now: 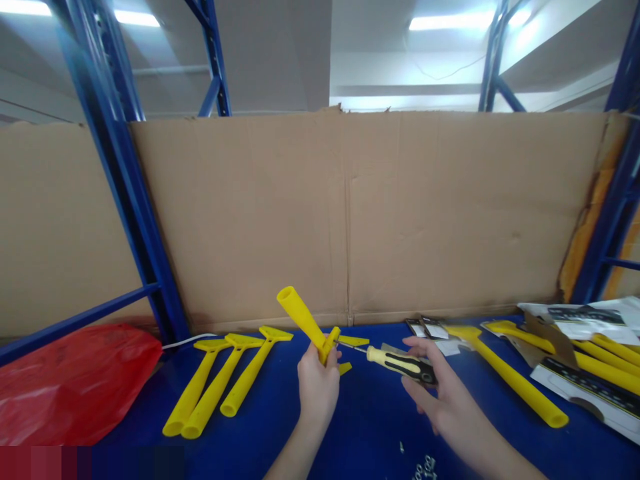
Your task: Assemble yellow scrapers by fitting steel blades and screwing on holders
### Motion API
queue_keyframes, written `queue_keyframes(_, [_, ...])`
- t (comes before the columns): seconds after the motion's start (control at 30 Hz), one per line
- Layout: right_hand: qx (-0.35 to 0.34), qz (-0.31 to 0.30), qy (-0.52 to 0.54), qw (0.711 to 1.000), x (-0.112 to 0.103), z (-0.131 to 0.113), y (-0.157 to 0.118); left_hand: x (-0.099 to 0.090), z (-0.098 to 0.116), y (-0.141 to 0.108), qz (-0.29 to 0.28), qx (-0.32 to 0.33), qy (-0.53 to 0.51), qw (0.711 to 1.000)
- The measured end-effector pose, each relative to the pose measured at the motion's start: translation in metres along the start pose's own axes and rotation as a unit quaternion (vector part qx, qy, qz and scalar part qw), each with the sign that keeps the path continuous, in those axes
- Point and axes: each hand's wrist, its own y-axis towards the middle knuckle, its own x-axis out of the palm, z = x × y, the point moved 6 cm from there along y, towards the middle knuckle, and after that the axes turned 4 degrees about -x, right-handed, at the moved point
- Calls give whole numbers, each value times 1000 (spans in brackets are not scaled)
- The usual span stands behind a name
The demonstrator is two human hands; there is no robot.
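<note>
My left hand (320,383) is closed around a yellow T-shaped plastic handle (303,317), its hollow round end tilted up and to the left. My right hand (440,387) has thumb and fingers about the rear grip of a screwdriver (400,365) with a cream and black handle. The screwdriver's thin shaft reaches left to the head of the held handle; the exact contact at its tip is too small to make out. Behind my left hand, more yellow pieces (354,341) show in part on the blue table (365,427).
Several yellow T-shaped handles (245,383) lie on the left, beside a red plastic bag (75,383). One yellow handle (520,380) and printed packages (590,393) with more lie right. Small screws and nuts (425,468) sit near the front. A cardboard wall (260,213) stands behind.
</note>
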Motion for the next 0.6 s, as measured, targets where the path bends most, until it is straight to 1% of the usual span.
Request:
queue_keyframes(0.13, [-19,-47,41,998,0,2,6,1,-1,0,-8,10,3,1000])
queue_keyframes(0.23, [-22,-81,24,996,-1,4,10,2,-3,1,-11,17,20,1000])
queue_keyframes(0.43, [-36,-93,-11,995,0,0,11,1,-1,2,-13,19,37,999])
queue_keyframes(0.5, [-16,-94,-9,995,2,2,11,0,0,2,-13,16,41,999])
queue_keyframes(0.6, [43,-101,24,994,7,10,10,1,2,0,-17,3,33,999])
